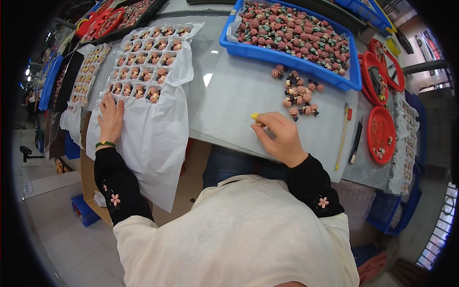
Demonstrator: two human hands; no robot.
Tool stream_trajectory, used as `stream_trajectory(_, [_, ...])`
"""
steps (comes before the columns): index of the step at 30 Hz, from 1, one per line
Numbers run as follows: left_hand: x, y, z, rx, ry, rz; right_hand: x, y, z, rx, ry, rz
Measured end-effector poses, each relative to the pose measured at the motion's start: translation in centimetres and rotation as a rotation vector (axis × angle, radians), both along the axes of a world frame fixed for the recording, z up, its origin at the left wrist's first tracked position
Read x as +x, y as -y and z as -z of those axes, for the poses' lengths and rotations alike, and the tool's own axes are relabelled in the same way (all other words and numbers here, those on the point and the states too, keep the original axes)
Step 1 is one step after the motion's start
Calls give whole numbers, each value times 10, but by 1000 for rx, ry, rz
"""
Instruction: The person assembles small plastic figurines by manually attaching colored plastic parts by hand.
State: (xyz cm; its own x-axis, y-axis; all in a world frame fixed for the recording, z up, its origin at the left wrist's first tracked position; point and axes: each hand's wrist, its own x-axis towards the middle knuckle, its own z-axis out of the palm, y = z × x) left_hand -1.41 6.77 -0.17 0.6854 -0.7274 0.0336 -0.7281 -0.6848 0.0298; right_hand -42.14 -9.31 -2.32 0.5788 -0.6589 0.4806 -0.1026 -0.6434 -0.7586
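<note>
My left hand (pixel 111 120) lies on white paper (pixel 148 129), fingers stretched toward the near row of small figurines with pink curly heads (pixel 138 91). These stand in rows in a paper-lined tray with compartments. Over the table's near edge, my right hand (pixel 282 138) is half curled, thumb and index finger slightly apart. A yellow cover (pixel 255 116) sits on a fingertip; nothing else shows in its grasp. Beyond that hand, a loose group of similar figurines (pixel 300 91) lies on the white table sheet (pixel 239 95).
A blue crate (pixel 291 57) full of figurines stands at the far side. Right of my right hand lie a thin brush-like stick (pixel 342 138) and a black pen-like tool (pixel 356 142). Red trays (pixel 381 129) line the right; another figurine tray (pixel 88 71) is at left.
</note>
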Motion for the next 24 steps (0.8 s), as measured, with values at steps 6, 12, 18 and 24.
stream_trajectory(6, [-88, 15, -57, -502, 150, 311, -19, 27, -15, -319, -150, 251])
stream_trajectory(12, [-221, 53, -61, -729, -411, 922, -17, 43, -10, -482, -490, 213])
stream_trajectory(18, [-262, 97, 12, -754, -1095, 680, -6, 29, -6, -423, -199, 183])
stream_trajectory(24, [-277, 131, 41, -697, -1709, 422, -1, 16, 4, -229, -44, 256])
